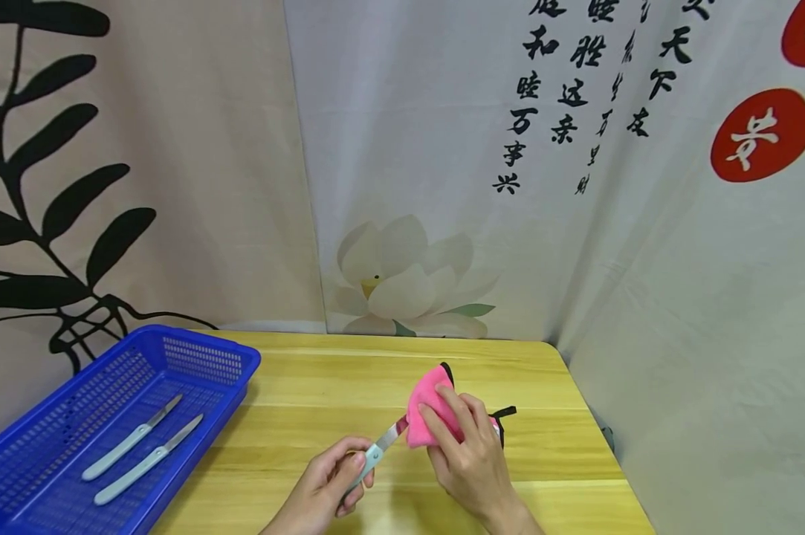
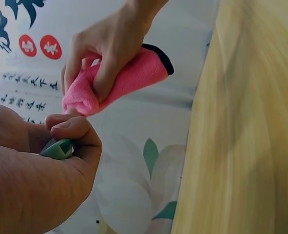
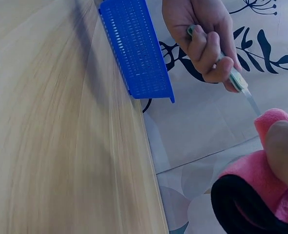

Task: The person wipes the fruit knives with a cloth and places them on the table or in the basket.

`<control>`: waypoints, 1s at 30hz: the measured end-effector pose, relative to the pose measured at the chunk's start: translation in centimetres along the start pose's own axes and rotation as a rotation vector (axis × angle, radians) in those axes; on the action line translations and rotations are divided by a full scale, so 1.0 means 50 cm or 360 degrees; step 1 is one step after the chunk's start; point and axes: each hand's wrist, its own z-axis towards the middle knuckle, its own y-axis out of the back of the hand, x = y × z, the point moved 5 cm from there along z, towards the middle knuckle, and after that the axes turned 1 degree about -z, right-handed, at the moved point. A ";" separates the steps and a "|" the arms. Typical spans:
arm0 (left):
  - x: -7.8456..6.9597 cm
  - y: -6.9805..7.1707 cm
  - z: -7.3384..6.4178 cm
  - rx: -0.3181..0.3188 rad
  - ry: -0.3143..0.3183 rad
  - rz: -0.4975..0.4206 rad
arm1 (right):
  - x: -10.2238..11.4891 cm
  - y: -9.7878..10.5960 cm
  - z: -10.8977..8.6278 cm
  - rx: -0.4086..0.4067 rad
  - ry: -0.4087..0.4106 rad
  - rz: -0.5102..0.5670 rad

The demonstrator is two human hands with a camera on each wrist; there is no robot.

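Observation:
My left hand [image 1: 325, 481] grips a small knife [image 1: 373, 454] by its pale green handle, the blade angled up and to the right. A pink cloth [image 1: 424, 407] with black edging is folded around the blade's far end, hiding the tip. My right hand [image 1: 467, 455] pinches that cloth over the blade. In the left wrist view, the handle's butt end [image 2: 61, 149] pokes out of the curled left fingers. Bare blade [image 3: 251, 101] shows between handle and cloth in the right wrist view.
A blue plastic basket [image 1: 238, 379] stands at the left of the wooden table [image 1: 542, 379]. Two more knives, one [image 1: 131, 440] beside the other [image 1: 149, 462], lie in it with pale handles toward me. Behind the table hangs a printed curtain [image 1: 415, 163].

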 end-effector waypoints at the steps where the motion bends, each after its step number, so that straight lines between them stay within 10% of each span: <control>1: 0.002 0.002 -0.002 -0.0002 0.0005 0.0002 | -0.002 -0.001 -0.001 0.0016 -0.0012 0.0002; 14: -0.025 0.049 -0.024 -0.0119 -0.0188 0.0141 | -0.022 -0.004 -0.028 0.0069 -0.0048 -0.0049; 24: -0.098 0.149 -0.064 -0.0467 -0.0544 0.0507 | -0.038 0.009 -0.040 0.0091 -0.0090 -0.0038; 30: -0.140 0.236 -0.100 -0.0757 -0.0523 0.0725 | -0.042 0.013 -0.049 0.0126 -0.0132 -0.0051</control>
